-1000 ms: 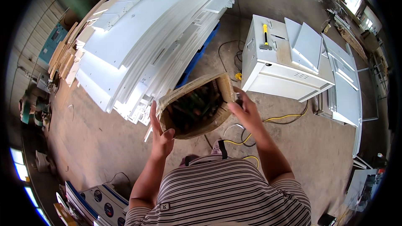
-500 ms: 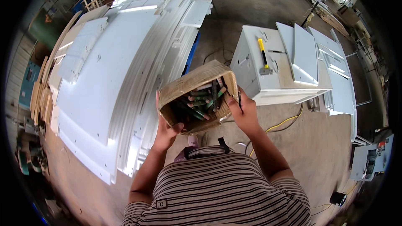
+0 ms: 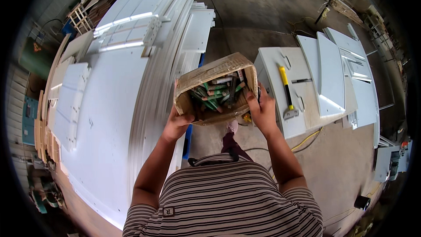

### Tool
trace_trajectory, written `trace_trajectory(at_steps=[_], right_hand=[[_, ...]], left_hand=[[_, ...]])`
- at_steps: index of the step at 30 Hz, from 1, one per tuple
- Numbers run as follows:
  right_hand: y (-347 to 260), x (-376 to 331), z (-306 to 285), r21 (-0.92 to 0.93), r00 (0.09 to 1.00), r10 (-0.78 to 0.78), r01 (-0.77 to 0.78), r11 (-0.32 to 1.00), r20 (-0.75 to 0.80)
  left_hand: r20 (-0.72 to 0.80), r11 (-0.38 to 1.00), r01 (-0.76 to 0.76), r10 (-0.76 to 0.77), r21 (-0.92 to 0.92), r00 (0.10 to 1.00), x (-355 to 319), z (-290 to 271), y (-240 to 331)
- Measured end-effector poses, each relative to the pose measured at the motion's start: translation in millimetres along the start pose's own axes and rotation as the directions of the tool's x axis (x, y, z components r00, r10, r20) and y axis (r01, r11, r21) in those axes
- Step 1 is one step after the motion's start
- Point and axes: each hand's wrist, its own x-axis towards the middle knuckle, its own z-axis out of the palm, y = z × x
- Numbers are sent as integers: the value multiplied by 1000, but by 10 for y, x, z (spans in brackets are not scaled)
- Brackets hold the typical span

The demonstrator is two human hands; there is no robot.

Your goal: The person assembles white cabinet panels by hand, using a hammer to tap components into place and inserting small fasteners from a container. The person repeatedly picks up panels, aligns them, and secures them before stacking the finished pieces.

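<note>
Left hand (image 3: pixel 176 123): gripped the cardboard box (image 3: pixel 215 88) at its left side.
Right hand (image 3: pixel 263 110): clasped its right side.
Box contents: green-handled tools (image 3: pixel 215 94).

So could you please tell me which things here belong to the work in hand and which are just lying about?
In hand: cardboard box, held by left hand and right hand; the green-handled tools inside it.
Lying about: hammer, white cabinet, stacked white panels, yellow cable.
</note>
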Motion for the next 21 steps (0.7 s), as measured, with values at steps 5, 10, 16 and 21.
trace_trajectory(at_steps=[5, 10, 16, 21], right_hand=[[370, 948, 61, 34, 996, 89, -89, 995, 23], [812, 1809, 182, 41, 994, 111, -112, 993, 21], [1528, 2624, 567, 76, 979, 198, -194, 978, -45], [2122, 3227, 1059, 508, 798, 598, -547, 665, 76]], left_hand=[[-33, 997, -4, 1, -79, 999, 1156, -86, 335], [6, 996, 6, -6, -90, 1000, 2147, -324, 450], [22, 994, -71, 70, 86, 997, 3298, -620, 737], [-9, 867, -59, 72, 494, 997, 4322, -857, 975]])
